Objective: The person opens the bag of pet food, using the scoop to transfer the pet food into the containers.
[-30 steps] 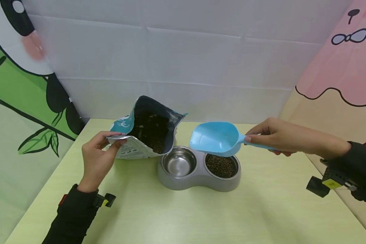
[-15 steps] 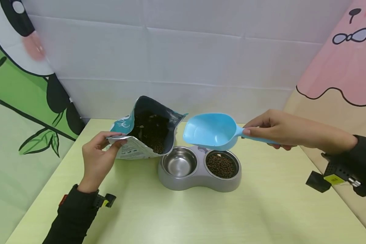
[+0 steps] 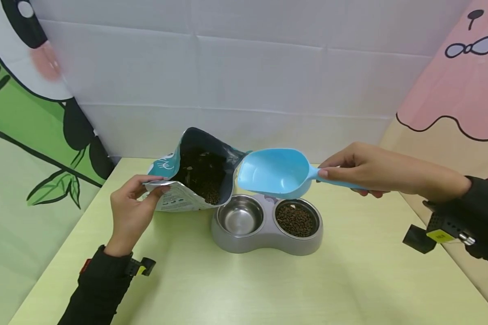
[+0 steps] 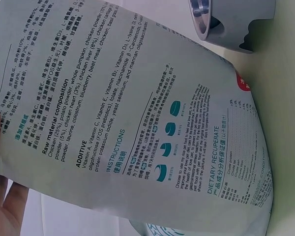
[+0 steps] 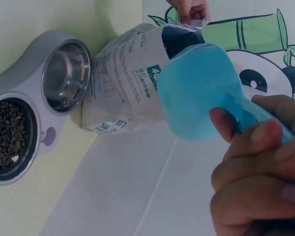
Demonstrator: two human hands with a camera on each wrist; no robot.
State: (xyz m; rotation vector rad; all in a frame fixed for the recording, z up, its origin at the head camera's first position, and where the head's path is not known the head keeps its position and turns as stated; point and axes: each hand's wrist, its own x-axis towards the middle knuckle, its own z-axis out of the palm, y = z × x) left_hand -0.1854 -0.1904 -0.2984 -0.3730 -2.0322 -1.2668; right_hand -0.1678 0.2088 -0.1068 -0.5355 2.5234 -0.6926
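Observation:
My left hand [image 3: 132,212] pinches the rim of an open pet food bag [image 3: 183,198], holding its mouth wide toward me. Dark kibble lies deep inside. The right hand [image 3: 362,169] grips the handle of a blue scoop [image 3: 274,174], whose bowl holds nothing and hangs beside the bag's right edge, above the bowl stand. In the right wrist view the fingers [image 5: 255,172] curl round the handle. Below, a grey double bowl stand [image 3: 268,234] carries a bare steel bowl [image 3: 240,216] on the left and a bowl of brown kibble [image 3: 296,220] on the right.
Everything stands on a pale yellow-green table [image 3: 244,289]. A white cloth backdrop [image 3: 260,81] rises behind it, with a panda print [image 3: 44,90] at left and a pink animal print [image 3: 451,90] at right.
The scoop has moved left and slightly up, from over the kibble bowl to the bag's right edge, uncovering more of that bowl. The left hand and bag have stayed put.

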